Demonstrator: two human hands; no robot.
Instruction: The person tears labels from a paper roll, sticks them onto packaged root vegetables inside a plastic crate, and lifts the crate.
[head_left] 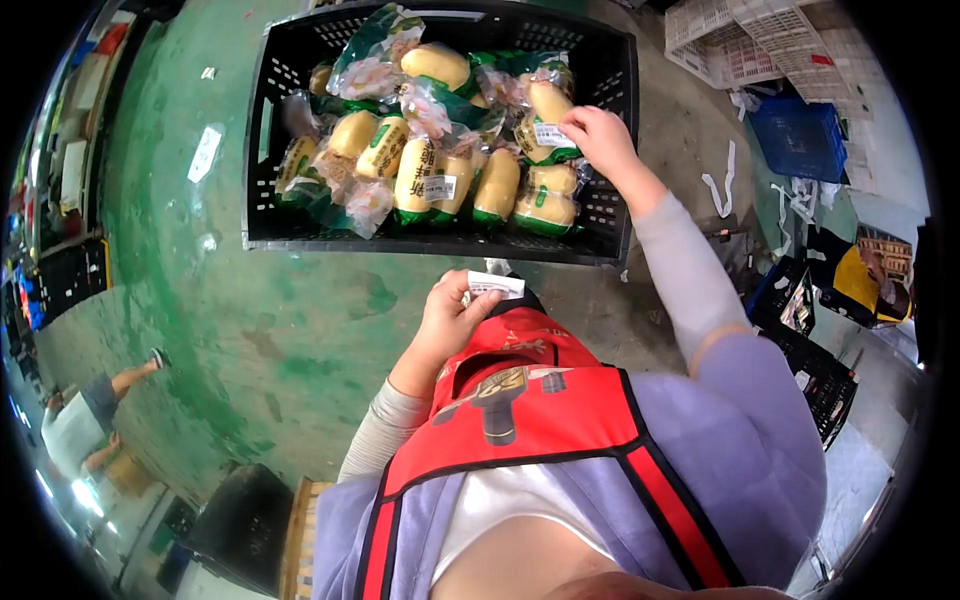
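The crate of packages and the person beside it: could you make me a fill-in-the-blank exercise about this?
1. The crate holding the packages is ____ in colour.
2. The apron is mostly ____, with black edging.
3. The left hand holds a small printed strip that is mainly ____.
4. The hand touching one package's label is the person's ____ one.
Missing words: black; red; white; right.

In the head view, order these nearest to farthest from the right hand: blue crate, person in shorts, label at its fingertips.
1. Label: at the right hand.
2. Blue crate: out to its right.
3. Person in shorts: far lower left.
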